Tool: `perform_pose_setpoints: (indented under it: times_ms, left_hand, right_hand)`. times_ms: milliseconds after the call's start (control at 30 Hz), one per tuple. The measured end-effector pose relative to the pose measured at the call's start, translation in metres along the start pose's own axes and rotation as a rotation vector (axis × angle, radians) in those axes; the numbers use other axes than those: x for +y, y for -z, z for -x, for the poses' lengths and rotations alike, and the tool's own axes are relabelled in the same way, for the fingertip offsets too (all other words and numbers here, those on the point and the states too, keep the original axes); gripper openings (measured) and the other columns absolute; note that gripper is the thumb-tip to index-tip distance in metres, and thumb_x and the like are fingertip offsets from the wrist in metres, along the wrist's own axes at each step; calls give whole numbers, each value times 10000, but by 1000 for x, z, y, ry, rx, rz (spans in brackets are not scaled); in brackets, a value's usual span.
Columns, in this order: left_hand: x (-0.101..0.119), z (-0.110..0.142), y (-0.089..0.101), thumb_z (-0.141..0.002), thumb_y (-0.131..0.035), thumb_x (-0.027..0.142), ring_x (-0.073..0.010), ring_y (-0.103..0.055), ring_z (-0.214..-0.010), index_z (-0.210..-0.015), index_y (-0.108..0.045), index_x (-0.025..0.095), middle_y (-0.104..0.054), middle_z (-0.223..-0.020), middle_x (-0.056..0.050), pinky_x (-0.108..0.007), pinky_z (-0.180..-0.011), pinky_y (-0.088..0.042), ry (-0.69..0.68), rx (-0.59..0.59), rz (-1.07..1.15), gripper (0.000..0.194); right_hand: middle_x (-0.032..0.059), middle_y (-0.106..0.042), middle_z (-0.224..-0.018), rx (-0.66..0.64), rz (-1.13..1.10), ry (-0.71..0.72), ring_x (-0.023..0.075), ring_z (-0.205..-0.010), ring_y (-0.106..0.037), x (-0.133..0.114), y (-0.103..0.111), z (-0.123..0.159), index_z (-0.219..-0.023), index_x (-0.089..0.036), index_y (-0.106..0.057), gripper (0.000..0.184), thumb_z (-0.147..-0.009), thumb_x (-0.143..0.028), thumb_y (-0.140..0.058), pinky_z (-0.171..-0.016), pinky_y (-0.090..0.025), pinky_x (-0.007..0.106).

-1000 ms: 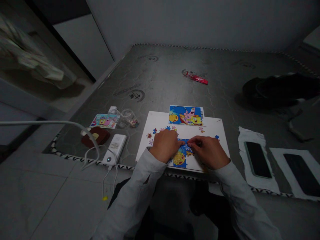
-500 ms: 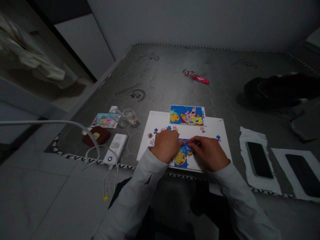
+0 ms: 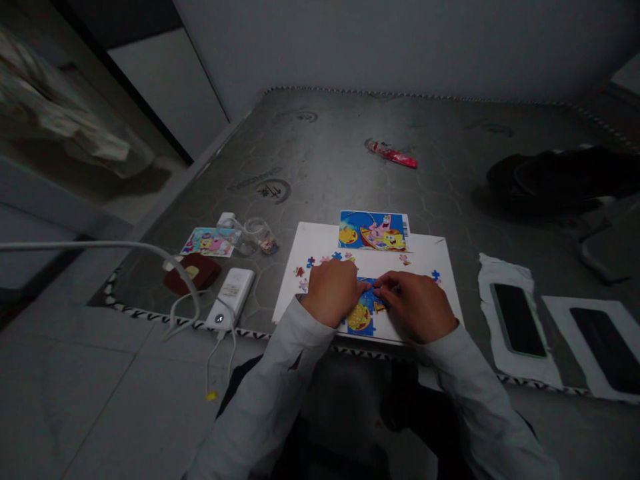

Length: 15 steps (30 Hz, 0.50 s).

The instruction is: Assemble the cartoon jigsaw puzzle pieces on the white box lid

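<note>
A partly joined jigsaw puzzle (image 3: 360,319), blue with a yellow round shape, lies near the front of a white board (image 3: 313,235). My left hand (image 3: 331,293) is curled over its left side, thumb stretched to the puzzle's upper edge; the other fingertips are hidden. From the right, my right hand (image 3: 417,303) pinches at that same edge, thumb and forefinger closed on a small blue jigsaw piece (image 3: 373,285) that is mostly covered. Loose jigsaw pieces (image 3: 337,257) are scattered behind my left hand, with another blue piece (image 3: 435,275) right of my right hand. A cartoon picture card (image 3: 375,231) lies at the board's back.
Left of the board are a white power bank (image 3: 235,293) with cables, a brown pouch (image 3: 193,275), a colourful card (image 3: 209,242) and clear plastic packaging (image 3: 250,230). Two phones (image 3: 519,319) rest on white sheets at right. A red wrapper (image 3: 397,157) and a dark bag (image 3: 545,180) lie farther back.
Both hands stay at the puzzle's upper edge with almost no movement. The view has shifted very slightly.
</note>
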<state>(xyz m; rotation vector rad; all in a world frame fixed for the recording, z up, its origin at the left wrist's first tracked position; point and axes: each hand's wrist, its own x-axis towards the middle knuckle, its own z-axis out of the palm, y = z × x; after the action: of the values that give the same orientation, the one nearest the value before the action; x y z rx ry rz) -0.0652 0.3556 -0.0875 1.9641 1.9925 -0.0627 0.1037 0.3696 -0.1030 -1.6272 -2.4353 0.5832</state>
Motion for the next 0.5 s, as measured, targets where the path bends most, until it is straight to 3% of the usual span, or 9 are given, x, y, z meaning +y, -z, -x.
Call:
perform_pose_setpoints:
  times_ms: [200,367,500]
  left_hand:
    - [1,1,2,-838,-596,559,-289,-678,-926,-979,-738,176,-727,-884,-125,-380,-778,-522,-5,11,1,431]
    - [2,2,2,-842,-593,549,-294,-676,-921,-977,-741,180,-727,-873,-129,-382,-767,-516,-8,11,-13,420]
    - [4,4,9,-842,-574,588,-284,-673,-916,-965,-745,192,-725,-857,-119,-373,-776,-503,1,15,8,449]
  right_hand:
    - [-39,-733,-842,54,16,6,159,-784,-661,4,6,1,-918,-287,-721,115,-872,-308,-617,-687,-413,284]
    - [-24,-728,-846,10,13,39,169,-792,-658,6,7,1,-888,-277,-721,131,-867,-298,-594,-689,-420,290]
    - [5,-733,-896,133,-36,-8,189,-803,-661,14,21,4,-938,-271,-719,186,-873,-345,-562,-693,-435,303]
